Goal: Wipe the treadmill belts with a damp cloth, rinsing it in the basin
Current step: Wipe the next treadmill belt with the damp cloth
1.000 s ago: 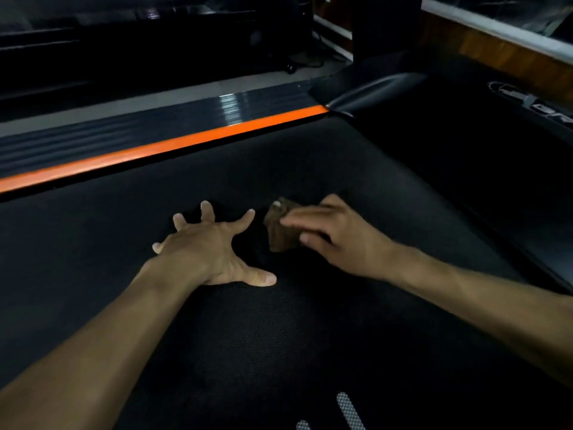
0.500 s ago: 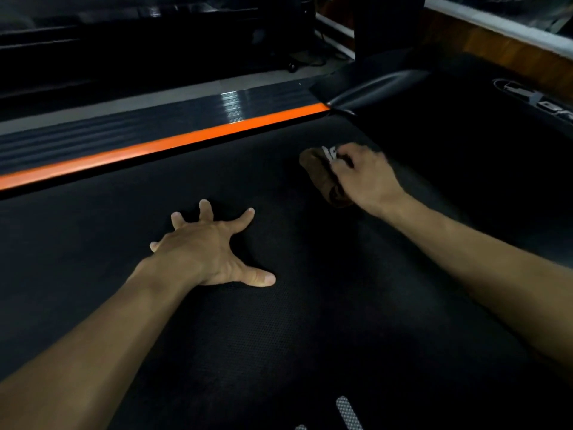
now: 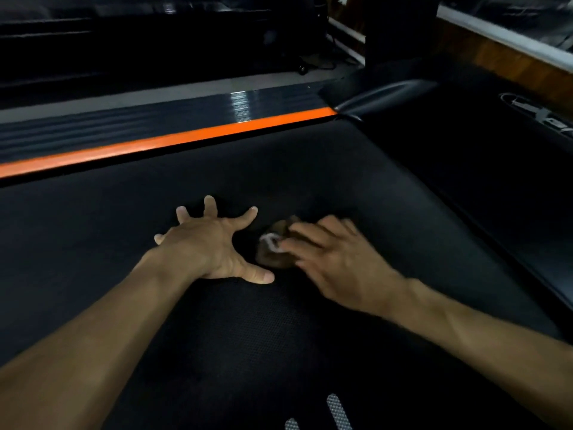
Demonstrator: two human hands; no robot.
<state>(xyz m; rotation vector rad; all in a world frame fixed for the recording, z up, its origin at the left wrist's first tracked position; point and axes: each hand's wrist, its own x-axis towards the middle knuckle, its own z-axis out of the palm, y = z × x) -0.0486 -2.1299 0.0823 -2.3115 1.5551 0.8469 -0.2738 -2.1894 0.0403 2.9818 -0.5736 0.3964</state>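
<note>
The black treadmill belt (image 3: 217, 352) fills most of the head view. My left hand (image 3: 210, 246) lies on it with fingers spread wide, palm propped on the belt. Just to its right, my right hand (image 3: 335, 259) presses a bunched brown cloth (image 3: 273, 257) with a small white patch onto the belt; its fingers lie over the cloth and are blurred by motion. Most of the cloth is hidden under that hand.
An orange stripe (image 3: 173, 141) and a dark ribbed side rail (image 3: 124, 125) run along the belt's far edge. A black motor cover (image 3: 465, 144) rises at the right, with an upright post (image 3: 400, 29) behind. No basin is in view.
My right hand has pulled the cloth back from the far right of the belt toward my left hand. The left hand has stayed put.
</note>
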